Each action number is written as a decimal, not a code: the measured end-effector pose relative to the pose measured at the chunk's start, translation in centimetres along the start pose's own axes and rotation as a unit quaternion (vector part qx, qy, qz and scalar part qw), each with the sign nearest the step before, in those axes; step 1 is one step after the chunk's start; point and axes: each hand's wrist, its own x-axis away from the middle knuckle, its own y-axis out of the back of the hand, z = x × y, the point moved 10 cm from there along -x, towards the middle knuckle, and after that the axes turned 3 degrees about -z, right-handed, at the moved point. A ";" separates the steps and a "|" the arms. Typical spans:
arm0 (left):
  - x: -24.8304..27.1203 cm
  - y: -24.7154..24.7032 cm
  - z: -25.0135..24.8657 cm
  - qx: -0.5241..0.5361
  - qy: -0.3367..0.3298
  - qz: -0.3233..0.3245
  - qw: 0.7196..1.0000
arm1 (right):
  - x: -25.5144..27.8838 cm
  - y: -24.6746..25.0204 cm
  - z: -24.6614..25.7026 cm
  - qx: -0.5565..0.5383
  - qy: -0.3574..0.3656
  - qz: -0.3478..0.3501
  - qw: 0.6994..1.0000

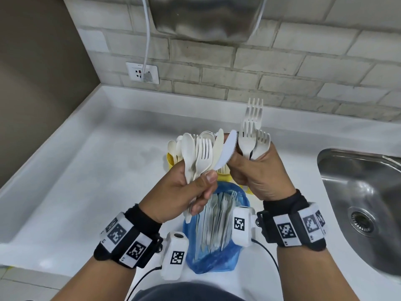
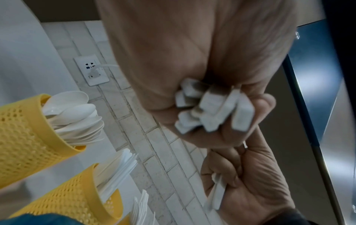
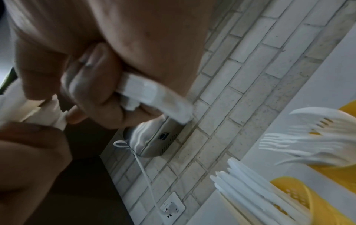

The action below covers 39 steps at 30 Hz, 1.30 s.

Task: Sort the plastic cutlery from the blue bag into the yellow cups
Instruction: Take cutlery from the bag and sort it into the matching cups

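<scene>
My left hand (image 1: 201,185) grips a mixed bundle of white spoons, forks and knives (image 1: 199,153) by the handles; the handle ends (image 2: 212,109) stick out of its fist. My right hand (image 1: 245,161) grips a few white forks (image 1: 251,135) upright, and its fingertips touch a serrated knife (image 1: 227,153) at the bundle's edge. The blue bag (image 1: 214,253) lies open on the counter below both hands, with more cutlery inside. Behind the hands stand yellow mesh cups, mostly hidden in the head view: one with spoons (image 2: 25,137), one with knives (image 2: 77,197), one with forks (image 3: 327,146).
A steel sink (image 1: 358,192) is set into the white counter (image 1: 86,170) on the right. On the tiled back wall are a socket (image 1: 143,72) with a white cable plugged in and a steel appliance (image 1: 206,16) above.
</scene>
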 end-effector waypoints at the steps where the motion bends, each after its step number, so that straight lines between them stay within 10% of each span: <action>1: 0.0 0.0 0.1 0.000 0.004 0.003 1.000 | 0.0 0.0 0.3 0.003 0.010 0.001 1.000; 16: -0.1 1.1 1.1 -0.028 0.031 -0.061 0.997 | 0.2 3.7 1.4 0.006 0.097 -0.209 0.973; 26: -0.3 0.9 1.5 0.000 0.035 -0.057 0.998 | 0.9 -0.2 -3.3 -0.196 -0.104 -0.086 0.971; 34: 0.0 1.1 1.6 -0.009 0.051 -0.056 0.997 | 0.5 4.5 -0.9 -0.273 0.006 -0.291 0.917; 39: 0.0 1.8 1.5 -0.046 0.050 -0.094 0.993 | 2.1 6.1 3.8 -0.094 0.137 -0.356 0.919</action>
